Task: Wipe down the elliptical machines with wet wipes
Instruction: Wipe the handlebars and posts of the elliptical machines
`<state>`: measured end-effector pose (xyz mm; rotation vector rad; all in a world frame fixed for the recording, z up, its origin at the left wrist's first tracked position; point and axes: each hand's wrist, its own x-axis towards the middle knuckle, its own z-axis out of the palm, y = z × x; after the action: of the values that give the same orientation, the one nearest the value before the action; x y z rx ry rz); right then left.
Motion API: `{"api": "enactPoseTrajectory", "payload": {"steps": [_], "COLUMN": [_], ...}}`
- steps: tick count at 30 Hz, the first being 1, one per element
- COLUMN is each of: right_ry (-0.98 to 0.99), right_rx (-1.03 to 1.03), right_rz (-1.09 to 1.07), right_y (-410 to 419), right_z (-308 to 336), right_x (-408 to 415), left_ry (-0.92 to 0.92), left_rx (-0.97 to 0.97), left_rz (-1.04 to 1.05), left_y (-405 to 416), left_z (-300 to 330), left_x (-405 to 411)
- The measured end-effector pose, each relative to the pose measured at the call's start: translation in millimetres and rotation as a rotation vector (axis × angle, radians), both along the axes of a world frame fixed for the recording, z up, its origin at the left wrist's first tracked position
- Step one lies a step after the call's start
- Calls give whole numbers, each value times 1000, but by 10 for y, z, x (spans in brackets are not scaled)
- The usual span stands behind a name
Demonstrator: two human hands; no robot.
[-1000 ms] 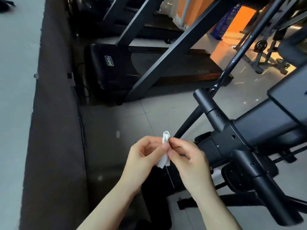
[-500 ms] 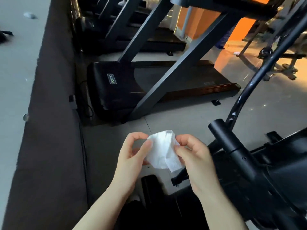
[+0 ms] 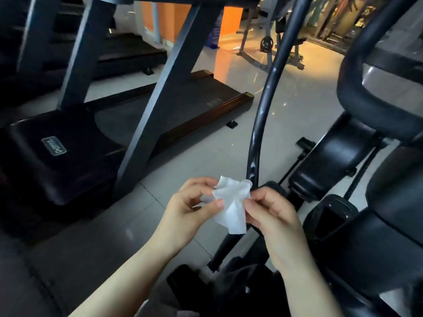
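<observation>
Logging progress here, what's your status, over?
Left hand and right hand both pinch the wipe, partly unfolded. Elliptical bar just behind, not yet touched. Nothing in the way.

Gym (treadmill (image 3: pixel 142 115), weight bench (image 3: pixel 270 44)).

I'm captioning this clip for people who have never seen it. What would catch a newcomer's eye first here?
First, the crumpled white wet wipe, low in the middle, pinched between the left hand and the right hand. Just behind it a glossy black curved handlebar tube of the elliptical rises toward the top. At the left stands a dark treadmill, with an orange wall panel glowing at the back.
</observation>
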<state>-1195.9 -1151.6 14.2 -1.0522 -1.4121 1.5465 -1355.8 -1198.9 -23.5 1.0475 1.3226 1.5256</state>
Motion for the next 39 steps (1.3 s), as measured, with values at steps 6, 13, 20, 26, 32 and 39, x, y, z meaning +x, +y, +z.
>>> {"api": "enactPoseTrajectory", "payload": {"steps": [6,13,20,26,32,39], "right_ry": [-318,-702,-927,-1112,-1102,-1020], "right_rx": [145,323,119,127,94,75], "right_rz": [-339,-622,-723,-872,-912,-936], "right_y": [-9,296,645,760,880,903], "right_z": [-69,-17,146,220,191,217], "right_x": [211,-185,-535,-599,-411,-264], "left_ry": [-165,-41,253,542,395,355], "left_rx": [-67,-96,182,483,279,118], "left_rz": [-113,-405,-819,-986,-889,-1039], "left_y": [598,1401,2135,2444,2407,2230], "left_z": [-56,-21,-24,-142,-155,63], "left_x": [-41,-491,-1036,-984,-786,-745]}}
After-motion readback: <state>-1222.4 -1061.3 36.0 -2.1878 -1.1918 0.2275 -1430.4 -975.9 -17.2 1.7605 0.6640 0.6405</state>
